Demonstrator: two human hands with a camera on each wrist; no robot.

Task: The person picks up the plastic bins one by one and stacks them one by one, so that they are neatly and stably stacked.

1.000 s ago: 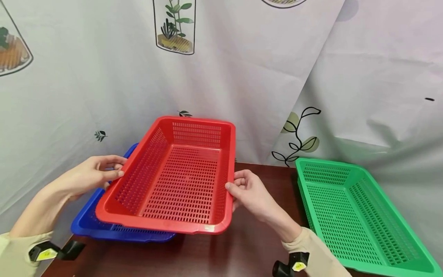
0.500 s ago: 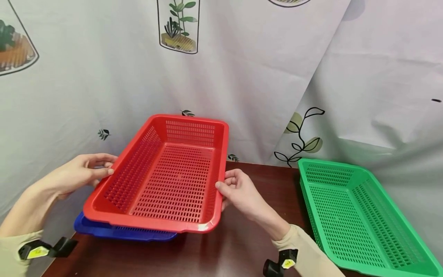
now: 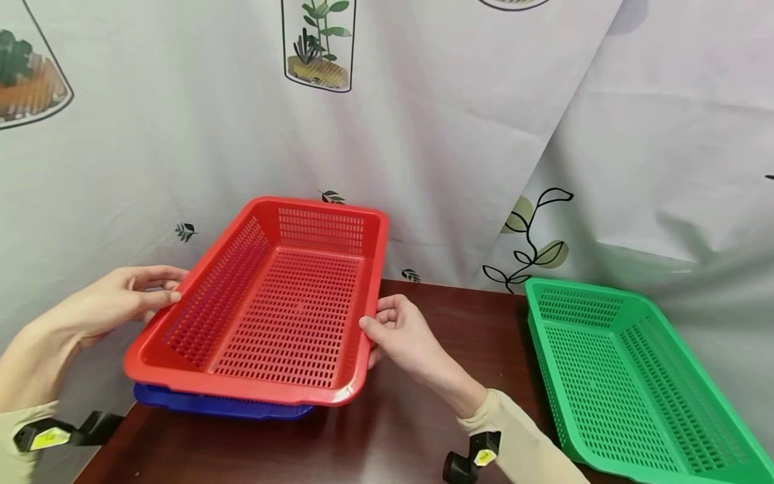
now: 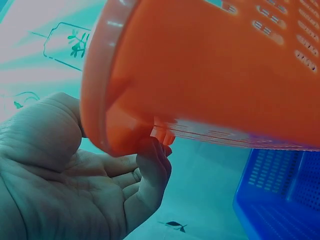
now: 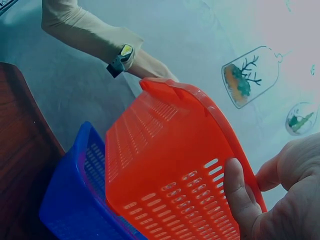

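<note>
A red plastic basket (image 3: 290, 309) with slotted walls is held up between my two hands, above a blue basket (image 3: 224, 405). My left hand (image 3: 121, 299) pinches its left rim, thumb on top and fingers under the edge. On the opposite rim my right hand (image 3: 402, 333) grips with the thumb over the lip. Most of the blue basket is hidden in the head view. In the right wrist view the red basket (image 5: 170, 155) hangs tilted over the blue basket (image 5: 80, 195), its lower edge at or just inside the opening; contact cannot be told.
At the right of the dark wooden table (image 3: 459, 376) stands a green basket (image 3: 605, 383), near the wall. A pale cloth (image 3: 447, 134) printed with plants and jars hangs behind the table and along its left side.
Both hands have carried the red basket to the left and slightly down, so it now covers most of the blue basket. The view has shifted a little. The green basket stays put.
</note>
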